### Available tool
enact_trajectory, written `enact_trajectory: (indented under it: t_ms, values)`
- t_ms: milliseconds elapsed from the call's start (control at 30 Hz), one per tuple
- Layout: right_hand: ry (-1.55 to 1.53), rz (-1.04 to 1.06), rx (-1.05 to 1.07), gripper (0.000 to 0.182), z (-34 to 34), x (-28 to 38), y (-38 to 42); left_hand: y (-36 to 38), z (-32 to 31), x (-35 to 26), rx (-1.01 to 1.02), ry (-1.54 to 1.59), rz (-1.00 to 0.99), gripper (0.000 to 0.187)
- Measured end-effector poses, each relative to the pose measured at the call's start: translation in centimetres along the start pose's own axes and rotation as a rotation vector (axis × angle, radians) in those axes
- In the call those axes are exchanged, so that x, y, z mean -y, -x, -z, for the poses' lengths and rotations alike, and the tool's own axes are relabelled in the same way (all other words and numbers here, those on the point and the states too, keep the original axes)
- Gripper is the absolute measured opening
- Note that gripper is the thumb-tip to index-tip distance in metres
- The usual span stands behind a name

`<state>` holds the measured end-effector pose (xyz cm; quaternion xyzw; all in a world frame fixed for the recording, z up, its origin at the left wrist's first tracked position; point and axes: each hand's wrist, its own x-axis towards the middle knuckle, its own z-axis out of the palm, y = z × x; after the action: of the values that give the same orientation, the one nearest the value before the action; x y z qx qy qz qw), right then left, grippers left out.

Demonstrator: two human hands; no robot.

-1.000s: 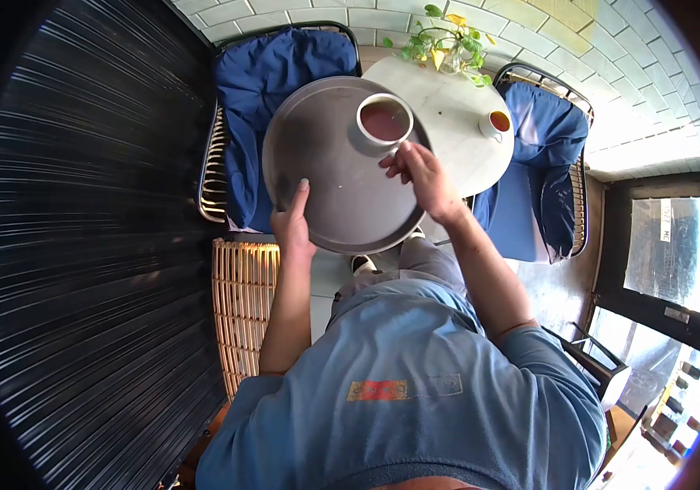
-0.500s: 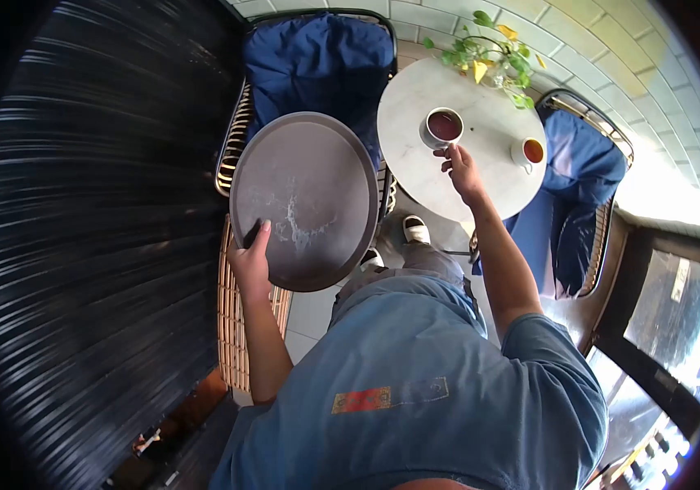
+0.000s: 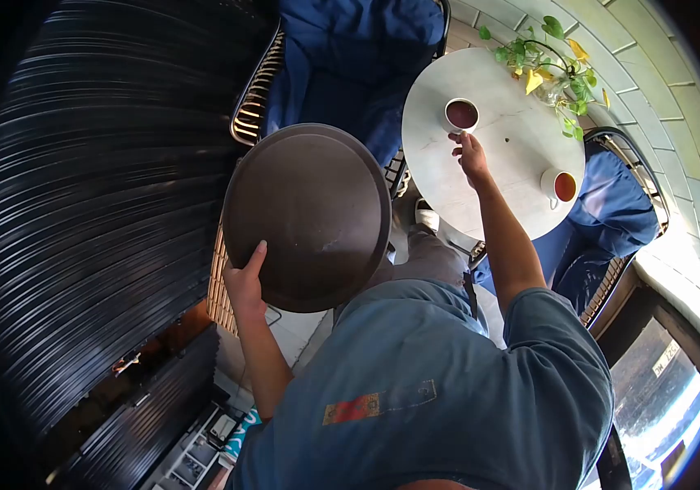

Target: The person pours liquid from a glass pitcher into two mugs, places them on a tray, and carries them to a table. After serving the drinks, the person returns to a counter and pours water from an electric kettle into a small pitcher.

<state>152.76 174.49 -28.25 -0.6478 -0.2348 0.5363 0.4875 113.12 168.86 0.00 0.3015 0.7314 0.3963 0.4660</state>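
Note:
My left hand grips the near left edge of a large round brown tray, thumb on top and the other fingers hidden beneath. The tray is bare and held out before my body. My right hand reaches over a round marble-look table, fingers closed at the handle of a white cup of dark red-brown drink. That cup is upright at the tabletop's left part. Another white cup, with an amber drink, stands near the table's right edge.
A leafy plant in a glass vase stands at the table's back edge by the tiled wall. Blue-cushioned chairs flank the table, one at left and one at right. Black ribbed panelling runs along the left.
The view has shifted and turned. My right hand has lowered the dark drink's cup toward the tabletop, farther from the other cup. The tray has tilted, still in my left hand.

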Motion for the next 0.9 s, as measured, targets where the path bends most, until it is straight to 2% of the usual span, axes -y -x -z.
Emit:
enact_trajectory:
  t_ms: [233, 367, 500, 567, 633, 700, 833, 900]
  values:
    - [0.038, -0.011, 0.068, 0.035, -0.1, 0.2, -0.6, 1.9, -0.4, 0.8, -0.107, -0.009, -0.029, 0.045]
    - [0.062, -0.048, 0.075, 0.043, -0.3, 1.1, -0.2, 2.6, -0.5, 1.9, -0.14, 0.084, 0.007, 0.047]
    - [0.045, -0.026, 0.079, 0.041, -0.3, 1.1, 0.2, 3.9, -0.5, 2.9, -0.195, 0.156, 0.08, 0.048]
    - [0.042, -0.003, -0.163, 0.044, -0.6, 1.4, 1.1, 4.6, -0.5, 3.6, -0.218, 0.173, 0.092, 0.048]
    - [0.0, 0.021, -0.182, 0.049, -0.5, 0.7, 1.7, 5.0, 0.0, 4.1, -0.238, 0.187, 0.095, 0.048]
    - [0.143, -0.074, -0.364, 0.049, -0.8, 0.2, 3.3, 5.3, 0.7, 4.8, -0.222, 0.189, 0.071, 0.047]
    - [0.247, -0.128, -0.192, 0.035, -1.4, -4.5, 6.2, 6.1, 2.4, 5.9, -0.231, 0.218, 0.094, 0.05]
    - [0.323, -0.126, -0.117, 0.031, -2.7, -6.2, 8.1, 6.5, 3.5, 6.9, -0.267, 0.203, 0.065, 0.043]
